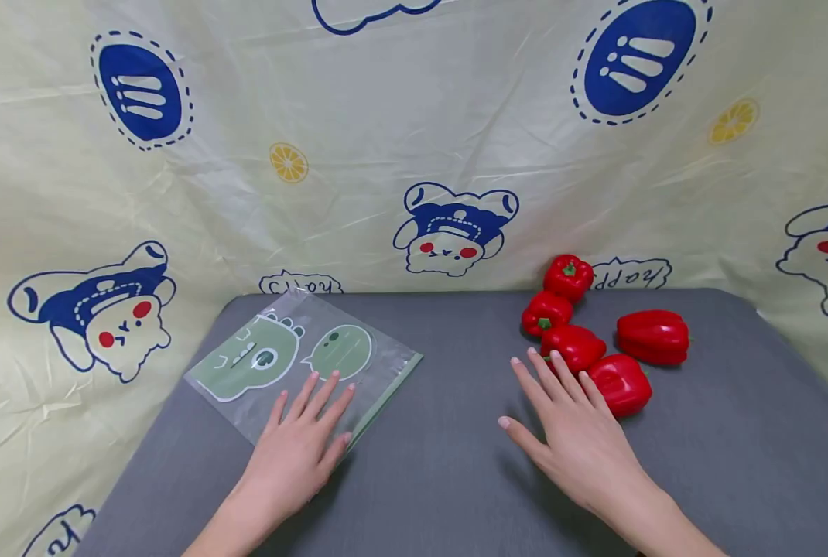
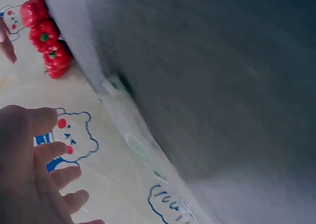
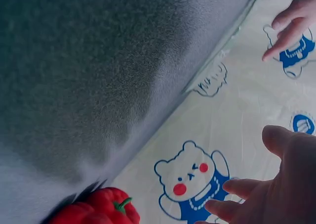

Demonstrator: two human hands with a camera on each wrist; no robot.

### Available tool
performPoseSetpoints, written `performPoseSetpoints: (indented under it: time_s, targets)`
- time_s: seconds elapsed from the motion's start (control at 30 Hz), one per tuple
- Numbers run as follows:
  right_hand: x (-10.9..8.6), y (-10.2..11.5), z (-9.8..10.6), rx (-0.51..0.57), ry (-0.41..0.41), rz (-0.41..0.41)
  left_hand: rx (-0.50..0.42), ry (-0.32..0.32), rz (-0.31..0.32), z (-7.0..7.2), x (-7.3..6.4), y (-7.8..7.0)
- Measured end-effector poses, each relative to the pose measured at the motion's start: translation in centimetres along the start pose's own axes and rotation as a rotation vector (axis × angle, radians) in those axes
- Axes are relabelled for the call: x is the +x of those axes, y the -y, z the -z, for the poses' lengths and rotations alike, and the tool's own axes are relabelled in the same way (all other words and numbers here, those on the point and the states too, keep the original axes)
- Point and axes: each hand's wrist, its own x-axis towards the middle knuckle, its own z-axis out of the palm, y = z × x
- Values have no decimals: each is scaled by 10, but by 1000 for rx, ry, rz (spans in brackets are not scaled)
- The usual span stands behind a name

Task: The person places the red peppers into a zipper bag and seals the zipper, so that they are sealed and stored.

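A clear plastic bag (image 1: 250,367) with a pale green cartoon print and a green strip along one edge lies flat at the left of the grey table. My left hand (image 1: 299,452), fingers straight and slightly spread, hovers over its near corner and holds nothing. In the left wrist view the bag (image 2: 140,150) shows only as a thin slanted sheet. Several red bell peppers (image 1: 573,347) sit at the right, most of them in a row running toward the backdrop. My right hand (image 1: 581,441) is spread just in front, its fingertips overlapping the nearer peppers (image 1: 623,385) in the head view.
One bell pepper (image 1: 654,338) lies on its side, apart from the row at the right. Behind the grey table (image 1: 449,464) hangs a cream backdrop cloth (image 1: 358,224) with blue cartoon prints. The farthest pepper (image 1: 569,277) stands at the table's back edge.
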Motion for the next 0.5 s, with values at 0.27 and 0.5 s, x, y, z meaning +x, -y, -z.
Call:
performPoseSetpoints:
  time_s: [0.27,0.5]
  targets:
    - [16,9,-9,-28,23,106,37,-5,-75,0,-7,23]
    - [28,18,-19,-10,15,204,-58,-29,-168,-8,-10,31]
